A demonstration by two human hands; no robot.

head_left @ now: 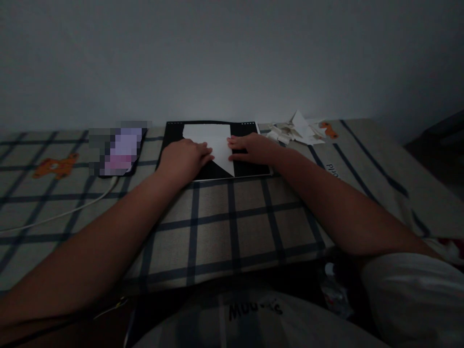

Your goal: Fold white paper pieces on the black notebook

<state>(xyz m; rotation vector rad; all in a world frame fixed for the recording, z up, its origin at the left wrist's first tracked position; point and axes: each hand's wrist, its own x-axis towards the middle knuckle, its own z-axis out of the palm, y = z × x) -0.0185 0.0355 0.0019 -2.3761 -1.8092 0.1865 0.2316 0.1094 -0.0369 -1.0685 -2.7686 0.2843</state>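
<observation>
A white sheet of paper (212, 132) with a slanted lower edge and a pointed lower corner lies on a black flat pad (250, 169) with holes along its top. My left hand (184, 157) rests palm down over the pad's left part, its fingers lying on the paper and covering some of it. From the other side my right hand (255, 148) reaches in. Its fingertips touch the paper's right edge, with the thumb apart from the fingers. Neither hand lifts the paper.
A phone (123, 147) with a white cable (83, 205) lies to the left on the checked cloth (213, 217). Crumpled white paper pieces (299, 129) are piled right of the pad. A wall (217, 58) rises behind. Below the table edge stands a clear bottle (333, 290).
</observation>
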